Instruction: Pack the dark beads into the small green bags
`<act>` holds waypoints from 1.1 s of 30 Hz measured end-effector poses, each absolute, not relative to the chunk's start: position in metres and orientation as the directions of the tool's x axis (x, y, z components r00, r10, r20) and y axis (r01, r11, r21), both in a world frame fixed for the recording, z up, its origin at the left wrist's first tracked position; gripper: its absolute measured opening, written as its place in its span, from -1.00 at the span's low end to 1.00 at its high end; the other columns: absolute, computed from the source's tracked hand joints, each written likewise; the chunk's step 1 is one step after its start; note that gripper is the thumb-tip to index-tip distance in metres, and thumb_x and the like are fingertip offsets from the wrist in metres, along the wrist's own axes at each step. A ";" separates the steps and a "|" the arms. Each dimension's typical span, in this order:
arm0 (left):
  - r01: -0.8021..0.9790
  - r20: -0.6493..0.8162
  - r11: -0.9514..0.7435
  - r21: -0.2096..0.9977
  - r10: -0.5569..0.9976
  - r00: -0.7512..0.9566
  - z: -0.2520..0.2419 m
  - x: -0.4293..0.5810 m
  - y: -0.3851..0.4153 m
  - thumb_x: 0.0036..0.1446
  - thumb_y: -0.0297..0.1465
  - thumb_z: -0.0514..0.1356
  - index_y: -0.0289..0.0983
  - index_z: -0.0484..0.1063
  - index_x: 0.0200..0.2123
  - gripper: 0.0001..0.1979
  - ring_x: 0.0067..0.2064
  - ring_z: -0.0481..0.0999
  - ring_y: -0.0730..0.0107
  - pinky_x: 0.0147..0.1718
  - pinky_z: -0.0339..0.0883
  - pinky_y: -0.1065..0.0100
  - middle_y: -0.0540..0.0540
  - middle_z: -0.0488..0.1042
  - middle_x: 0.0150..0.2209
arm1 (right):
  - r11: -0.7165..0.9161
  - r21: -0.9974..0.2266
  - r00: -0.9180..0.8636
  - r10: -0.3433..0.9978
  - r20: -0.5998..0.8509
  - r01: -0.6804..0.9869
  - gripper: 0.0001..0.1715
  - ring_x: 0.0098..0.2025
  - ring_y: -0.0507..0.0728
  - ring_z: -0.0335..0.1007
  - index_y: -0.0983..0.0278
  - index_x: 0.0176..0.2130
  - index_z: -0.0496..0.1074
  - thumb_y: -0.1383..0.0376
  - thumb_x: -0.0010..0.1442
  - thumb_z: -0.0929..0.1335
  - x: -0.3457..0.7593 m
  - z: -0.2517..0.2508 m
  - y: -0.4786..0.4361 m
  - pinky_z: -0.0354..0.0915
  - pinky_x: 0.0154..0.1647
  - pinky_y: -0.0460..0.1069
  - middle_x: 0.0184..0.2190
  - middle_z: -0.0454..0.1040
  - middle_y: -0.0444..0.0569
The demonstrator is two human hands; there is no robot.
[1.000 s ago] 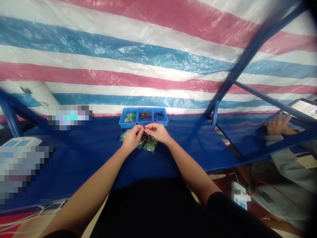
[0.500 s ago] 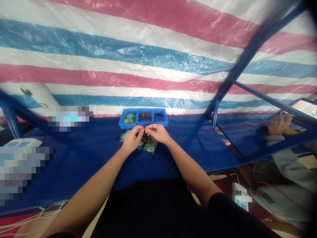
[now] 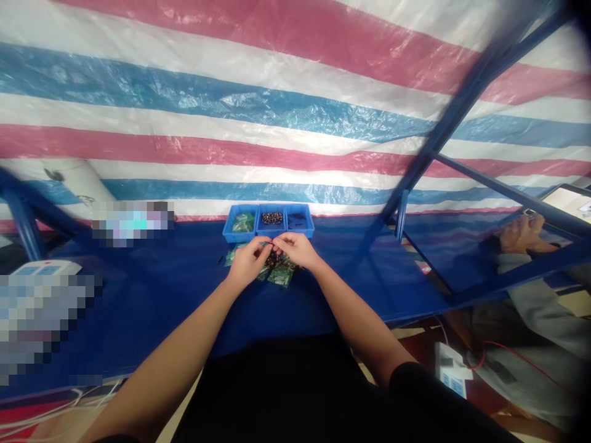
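Note:
My left hand [image 3: 249, 261] and my right hand [image 3: 296, 249] meet fingertip to fingertip just in front of the blue bins. Both are closed in a pinch, and whatever sits between the fingers is too small to name. Below them lies a pile of green packets [image 3: 280, 274] mixed with small dark and brass-coloured parts, partly hidden by the hands. Behind, the left blue bin [image 3: 227, 232] holds green packets. Small black-and-gold parts [image 3: 272, 218] fill some of the middle bin, and thin black pieces [image 3: 297, 219] lie in the right one.
A blue table [image 3: 175, 307] runs beneath everything, with a striped sheet [image 3: 277, 104] behind it. Blue metal frame bars [image 3: 462, 98] stand on the right. Beyond them are another person's hands [image 3: 521, 234]. A white power strip [image 3: 451, 372] hangs at lower right.
My two hands stay together over the pile, with only slight finger movement. The whole view has shifted down a little.

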State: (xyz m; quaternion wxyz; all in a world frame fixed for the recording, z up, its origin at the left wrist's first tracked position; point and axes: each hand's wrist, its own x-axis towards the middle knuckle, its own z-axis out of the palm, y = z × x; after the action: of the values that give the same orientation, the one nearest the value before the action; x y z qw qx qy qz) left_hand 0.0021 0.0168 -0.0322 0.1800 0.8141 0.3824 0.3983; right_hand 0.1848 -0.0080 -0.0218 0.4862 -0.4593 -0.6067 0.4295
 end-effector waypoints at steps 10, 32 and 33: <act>0.506 0.510 -0.651 0.566 0.758 0.406 -0.029 0.001 0.014 0.24 -0.17 0.07 -0.21 0.41 -0.12 -0.71 -0.54 0.34 0.53 -0.47 0.18 0.50 0.08 0.37 -0.54 | 0.201 -0.969 -0.126 0.975 0.184 0.143 -0.55 -0.39 0.03 0.45 0.34 -0.33 0.46 -0.02 0.14 0.34 0.183 -0.020 -0.011 0.36 -0.31 -0.07 -0.41 0.53 -0.03; 0.495 0.434 -0.573 0.653 0.819 0.374 -0.028 0.003 0.014 0.25 -0.15 0.04 -0.22 0.36 -0.05 -0.66 -0.53 0.40 0.47 -0.47 0.22 0.47 0.08 0.39 -0.57 | 0.343 -0.902 -0.022 0.937 0.350 0.264 -0.65 -0.38 0.02 0.41 0.31 -0.17 0.51 0.14 0.11 0.38 0.181 -0.018 -0.014 0.36 -0.29 -0.06 -0.34 0.54 -0.02; 0.493 0.441 -0.580 0.648 0.814 0.377 -0.028 0.003 0.015 0.25 -0.16 0.04 -0.22 0.36 -0.04 -0.67 -0.54 0.38 0.47 -0.47 0.21 0.47 0.09 0.38 -0.58 | 0.338 -0.903 -0.015 0.938 0.347 0.266 -0.65 -0.39 0.02 0.41 0.31 -0.18 0.51 0.14 0.11 0.38 0.182 -0.018 -0.014 0.36 -0.29 -0.06 -0.34 0.54 -0.02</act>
State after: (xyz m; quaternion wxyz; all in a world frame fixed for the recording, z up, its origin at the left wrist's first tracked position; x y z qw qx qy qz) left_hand 0.0029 0.0145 -0.0283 0.2103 0.8027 0.4071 0.3817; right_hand 0.1816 -0.0139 -0.0183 0.5170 -0.4746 -0.6339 0.3251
